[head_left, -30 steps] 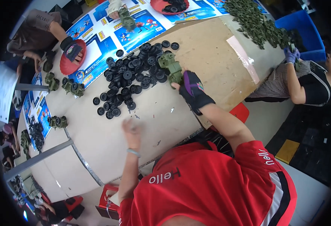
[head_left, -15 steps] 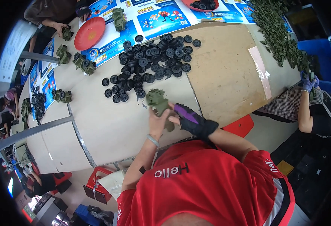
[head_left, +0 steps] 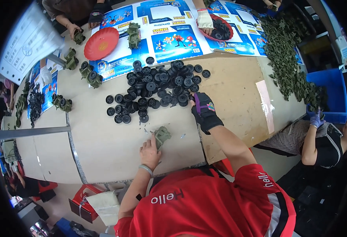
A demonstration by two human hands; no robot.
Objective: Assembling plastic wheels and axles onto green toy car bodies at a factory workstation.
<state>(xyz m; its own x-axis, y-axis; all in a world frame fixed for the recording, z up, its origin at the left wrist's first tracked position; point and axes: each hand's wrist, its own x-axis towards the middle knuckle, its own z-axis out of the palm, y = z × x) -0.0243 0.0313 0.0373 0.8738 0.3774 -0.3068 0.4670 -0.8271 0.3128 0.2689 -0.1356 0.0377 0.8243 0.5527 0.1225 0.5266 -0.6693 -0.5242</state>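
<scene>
One bare left hand (head_left: 150, 155) with one pale bracelet (head_left: 146, 170) rests at the table's near side, forefinger extended against one toy (head_left: 163, 137); whether it pinches the toy, I cannot tell. That toy is green, blocky and plastic-looking, lying on the smooth tabletop (head_left: 106, 146). Farther right, one right hand in one black-and-purple fingerless glove (head_left: 207, 114) reaches the right edge of the wheels (head_left: 157, 85); its fingertips are partly hidden, so I cannot tell whether it grips one. The wheels, round, black and ridged, number several dozen, too overlapped to count exactly. Left of them stand three green vehicles (head_left: 90, 75), with a fourth (head_left: 134, 35) farther off on glossy printed sheets (head_left: 173, 43). Two red plates with fluted rims lie far: a left plate (head_left: 101, 43), and a right plate (head_left: 230, 39) holding black pieces. At far right, one rough heap of green parts (head_left: 282, 59) runs toward one blue tub (head_left: 337, 81).
</scene>
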